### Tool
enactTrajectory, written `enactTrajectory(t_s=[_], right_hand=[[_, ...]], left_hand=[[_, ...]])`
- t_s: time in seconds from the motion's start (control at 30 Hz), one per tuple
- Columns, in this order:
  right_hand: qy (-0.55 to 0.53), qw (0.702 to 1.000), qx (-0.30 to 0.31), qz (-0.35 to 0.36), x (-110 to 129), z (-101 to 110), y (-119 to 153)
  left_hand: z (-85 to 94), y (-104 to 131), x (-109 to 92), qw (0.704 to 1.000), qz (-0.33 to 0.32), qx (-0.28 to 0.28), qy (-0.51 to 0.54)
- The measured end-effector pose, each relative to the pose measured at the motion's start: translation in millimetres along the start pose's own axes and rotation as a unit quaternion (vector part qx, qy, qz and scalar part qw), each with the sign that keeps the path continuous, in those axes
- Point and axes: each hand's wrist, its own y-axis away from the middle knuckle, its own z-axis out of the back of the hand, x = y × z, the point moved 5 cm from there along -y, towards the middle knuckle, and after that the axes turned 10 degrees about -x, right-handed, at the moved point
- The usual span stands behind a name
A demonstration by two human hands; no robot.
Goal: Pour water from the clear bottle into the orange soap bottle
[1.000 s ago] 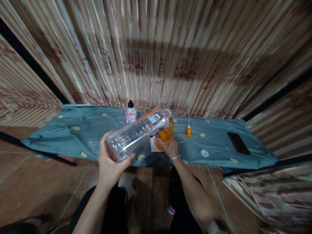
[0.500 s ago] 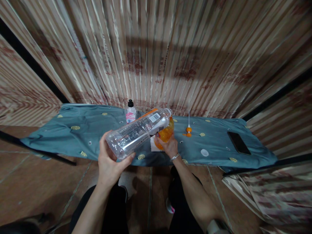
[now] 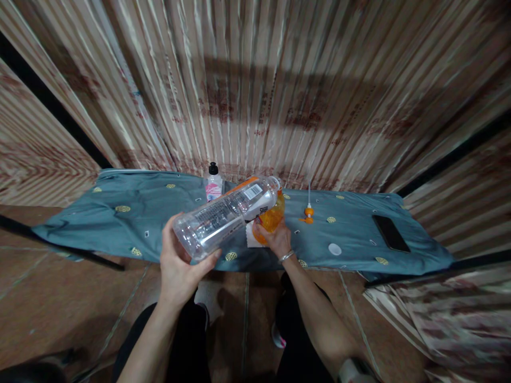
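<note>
Head view | left hand (image 3: 179,276) holds clear bottle (image 3: 221,221) | right hand (image 3: 280,240) holds orange bottle (image 3: 274,217), mouth seemingly hidden

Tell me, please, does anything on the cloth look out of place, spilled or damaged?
The orange pump sits loose on the blue-green cloth, to the right of the right hand, its tube in no bottle, which looks odd for a pump. I see no spill or damage.
</note>
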Motion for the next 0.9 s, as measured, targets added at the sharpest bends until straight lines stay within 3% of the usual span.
enactTrajectory(t_s=[0.57,0.9], right_hand=[[0.015,1.0,0.008,0.013,-1,0,-1],[0.04,0.999,0.021,-0.022,7,4,1]], left_hand=[[1.4,0,-3,1.0,-0.007,0.002,-0.022],[1.0,0,-3,1.0,-0.011,0.001,-0.021]])
